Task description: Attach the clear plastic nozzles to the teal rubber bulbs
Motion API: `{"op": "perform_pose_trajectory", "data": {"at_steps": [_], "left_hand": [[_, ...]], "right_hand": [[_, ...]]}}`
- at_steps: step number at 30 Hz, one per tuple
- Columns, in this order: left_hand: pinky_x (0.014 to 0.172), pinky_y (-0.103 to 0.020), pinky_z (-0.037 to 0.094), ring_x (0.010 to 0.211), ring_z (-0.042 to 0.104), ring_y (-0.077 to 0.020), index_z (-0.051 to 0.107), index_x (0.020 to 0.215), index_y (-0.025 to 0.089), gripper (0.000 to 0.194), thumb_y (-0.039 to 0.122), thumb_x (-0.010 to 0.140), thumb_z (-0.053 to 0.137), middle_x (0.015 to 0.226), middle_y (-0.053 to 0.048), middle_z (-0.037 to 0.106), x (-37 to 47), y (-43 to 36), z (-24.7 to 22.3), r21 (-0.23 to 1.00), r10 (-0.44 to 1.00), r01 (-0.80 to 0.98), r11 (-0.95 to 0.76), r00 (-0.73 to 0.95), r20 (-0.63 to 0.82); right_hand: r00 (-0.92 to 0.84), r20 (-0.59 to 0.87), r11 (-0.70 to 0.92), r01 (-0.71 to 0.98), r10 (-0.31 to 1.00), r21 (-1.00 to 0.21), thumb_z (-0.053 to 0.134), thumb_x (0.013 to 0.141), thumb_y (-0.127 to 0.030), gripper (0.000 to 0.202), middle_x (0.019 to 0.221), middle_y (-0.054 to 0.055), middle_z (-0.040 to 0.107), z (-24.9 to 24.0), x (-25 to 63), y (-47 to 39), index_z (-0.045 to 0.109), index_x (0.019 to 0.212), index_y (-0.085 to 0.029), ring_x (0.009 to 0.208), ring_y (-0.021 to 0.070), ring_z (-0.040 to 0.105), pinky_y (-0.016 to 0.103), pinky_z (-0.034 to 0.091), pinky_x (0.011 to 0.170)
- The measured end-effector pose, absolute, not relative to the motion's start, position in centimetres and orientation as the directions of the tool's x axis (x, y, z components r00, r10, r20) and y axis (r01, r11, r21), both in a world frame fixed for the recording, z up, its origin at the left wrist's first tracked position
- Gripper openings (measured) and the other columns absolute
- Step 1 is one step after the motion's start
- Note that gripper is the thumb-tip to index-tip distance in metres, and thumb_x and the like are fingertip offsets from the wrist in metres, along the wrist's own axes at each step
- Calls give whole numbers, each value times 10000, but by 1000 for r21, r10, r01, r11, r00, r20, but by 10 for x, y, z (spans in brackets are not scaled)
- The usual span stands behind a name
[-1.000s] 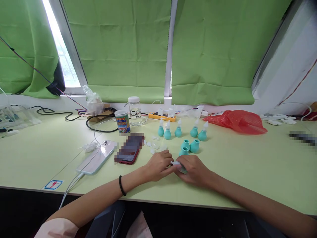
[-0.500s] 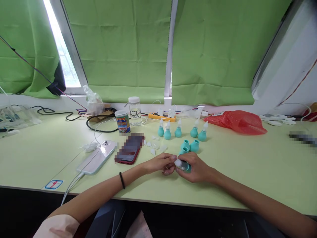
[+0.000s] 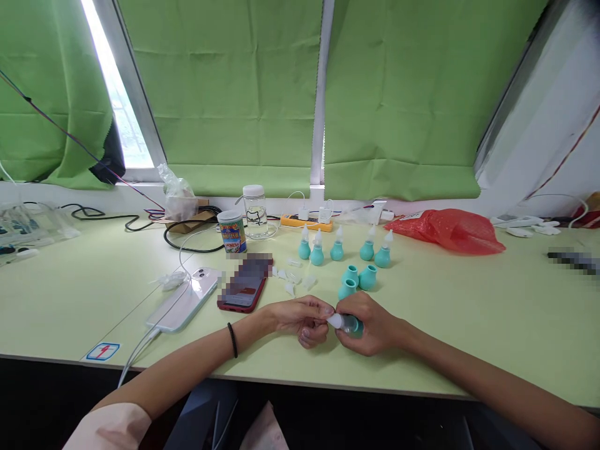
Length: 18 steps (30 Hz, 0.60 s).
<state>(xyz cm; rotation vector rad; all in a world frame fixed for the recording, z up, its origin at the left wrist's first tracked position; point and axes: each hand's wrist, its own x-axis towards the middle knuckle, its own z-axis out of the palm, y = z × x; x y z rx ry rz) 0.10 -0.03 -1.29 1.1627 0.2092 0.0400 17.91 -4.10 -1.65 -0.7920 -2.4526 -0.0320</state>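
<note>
A bulb nasal aspirator [image 3: 347, 324] with a teal bulb, a clear collar and a white tip lies sideways between my hands, over the table's near part. My right hand [image 3: 375, 326] wraps round its bulb and collar. The thumb and forefinger of my left hand [image 3: 304, 317] pinch the pointed white tip, while the other fingers curl below. Just beyond my hands stand three open teal bulbs [image 3: 368, 279] without tips. Several bulbs fitted with clear nozzles [image 3: 317, 252] stand upright farther back. Small translucent nozzle pieces [image 3: 290, 289] lie scattered to the left.
Left of the pieces lie a dark red-edged phone [image 3: 244, 290] and a pale phone [image 3: 184, 301] with a white cable. Behind them are a printed can [image 3: 232, 232], a lidded jar [image 3: 255, 215] and a yellow power strip [image 3: 291, 220]. A red plastic bag [image 3: 450, 231] lies at back right.
Both hands have shifted slightly toward me with the aspirator. My left hand's lower fingers have moved down and away from it, and the white tip shows more clearly.
</note>
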Motion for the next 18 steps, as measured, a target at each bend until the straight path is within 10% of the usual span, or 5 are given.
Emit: {"op": "perform_pose_trajectory", "data": {"at_steps": [4,9,13,18], "left_hand": [[351,-182,209,336,261,-62,336,596,168,308,421,742,434,362,62,311,-1,2,-9,941,101,100,323,985,-140],[419,-191,241,404,319,-58,345,569,150,372,446,792,310,453,41,369,2,8,-9,931,640,156,-329,762,99],[471,-205,274,477,399,-90,400,576,145,383,425,807,276,502,16,426,0,19,-16,518,777,590,-620,553,301],[506,-230,318,614,533,-169,499,752,157,287,399,785,349,692,-54,581,-4,31,-23,41,817,851,-524,488,308]], "right_hand": [[-687,533,855,495,494,-154,441,583,-192,80,466,-44,350,-17,180,-42,370,547,-185,443,83,309,226,241,451],[-676,493,828,525,548,-200,438,572,-193,53,520,-23,415,-12,183,-45,403,610,-179,493,98,362,231,281,490],[-706,434,824,529,560,-202,443,535,-196,97,538,-22,428,-9,183,-46,402,622,-182,497,101,361,236,280,499],[-677,417,782,601,607,-165,487,588,-241,93,544,-8,456,-11,180,-44,441,627,-172,507,106,385,235,264,496]]}}
